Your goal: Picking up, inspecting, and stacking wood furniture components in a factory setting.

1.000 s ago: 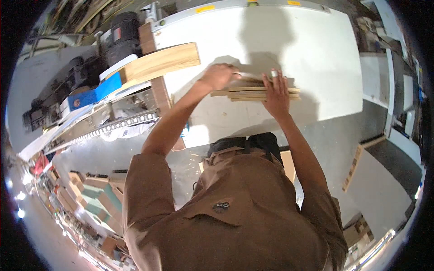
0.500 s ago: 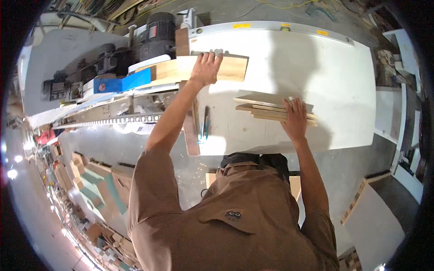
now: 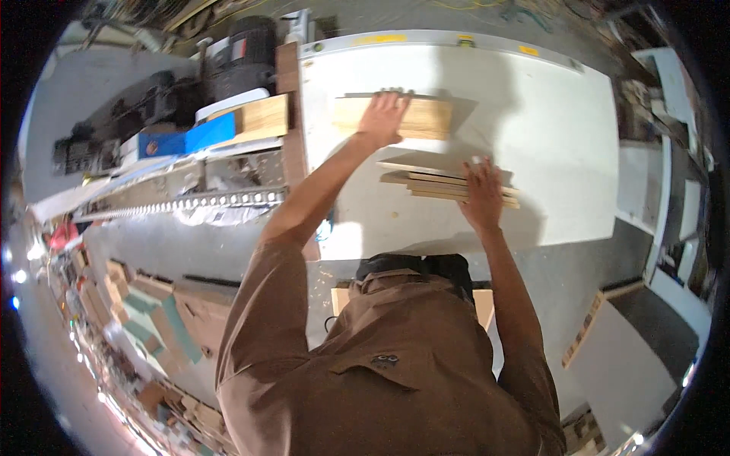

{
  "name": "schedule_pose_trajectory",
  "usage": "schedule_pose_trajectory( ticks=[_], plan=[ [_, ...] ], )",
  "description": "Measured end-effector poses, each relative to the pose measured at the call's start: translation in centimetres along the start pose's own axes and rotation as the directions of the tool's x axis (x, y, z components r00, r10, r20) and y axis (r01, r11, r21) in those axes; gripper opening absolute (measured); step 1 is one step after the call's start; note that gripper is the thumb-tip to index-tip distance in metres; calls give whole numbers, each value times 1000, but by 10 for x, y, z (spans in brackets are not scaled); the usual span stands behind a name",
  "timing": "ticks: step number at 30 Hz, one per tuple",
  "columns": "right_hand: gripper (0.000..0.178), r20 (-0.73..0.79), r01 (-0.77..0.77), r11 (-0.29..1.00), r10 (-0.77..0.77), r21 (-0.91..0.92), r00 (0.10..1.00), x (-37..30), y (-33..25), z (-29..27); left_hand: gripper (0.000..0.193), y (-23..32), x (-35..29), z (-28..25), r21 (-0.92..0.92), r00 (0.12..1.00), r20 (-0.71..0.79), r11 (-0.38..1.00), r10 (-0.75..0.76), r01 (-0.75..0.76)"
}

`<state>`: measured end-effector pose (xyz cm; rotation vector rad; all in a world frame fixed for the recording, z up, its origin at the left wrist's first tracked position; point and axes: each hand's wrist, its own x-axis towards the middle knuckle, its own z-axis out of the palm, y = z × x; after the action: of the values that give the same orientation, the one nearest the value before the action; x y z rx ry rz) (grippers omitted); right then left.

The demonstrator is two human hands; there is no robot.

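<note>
My left hand (image 3: pixel 384 120) is closed on a flat, light wooden board (image 3: pixel 430 120), its fingertips bent over the board's far edge. The board is over the white tabletop (image 3: pixel 563 159), clear of the machine at left. My right hand (image 3: pixel 483 191) is closed around a small stack of thin wooden strips (image 3: pixel 433 185) standing on edge, nearer to me; its thumb is hidden. Another light board (image 3: pixel 266 118) lies on the machine's bed, beside a blue block (image 3: pixel 211 133). A blue-handled tool (image 3: pixel 325 229) shows only in part behind my left forearm.
A long silver level (image 3: pixel 426 42) lies along the table's far edge. A brown wooden strip (image 3: pixel 289 91) borders its left side, next to the machine with a black motor (image 3: pixel 252 53). Wood offcuts (image 3: pixel 152 311) are piled on the floor at lower left.
My left hand has brought the board rightward, off the machine's edge and over the white tabletop. My right hand stays at the strips. My left forearm now covers most of the blue-handled tool.
</note>
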<state>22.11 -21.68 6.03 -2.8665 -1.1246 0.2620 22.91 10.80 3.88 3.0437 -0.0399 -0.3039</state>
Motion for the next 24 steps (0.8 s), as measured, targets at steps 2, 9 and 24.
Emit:
schedule_pose_trajectory(
  ticks=[2,9,24],
  plan=[
    [86,-45,-4,999,2,-48,999,0,4,8,116,0,4,1,-52,994,114,999,-3,9],
    [96,-25,-5,994,8,106,1000,1,4,0,61,-3,-22,-6,-481,988,-83,863,128,-152],
    [111,42,5,992,-10,125,999,3,1,-7,32,32,-98,-20,-672,991,134,733,-18,104]
  ],
)
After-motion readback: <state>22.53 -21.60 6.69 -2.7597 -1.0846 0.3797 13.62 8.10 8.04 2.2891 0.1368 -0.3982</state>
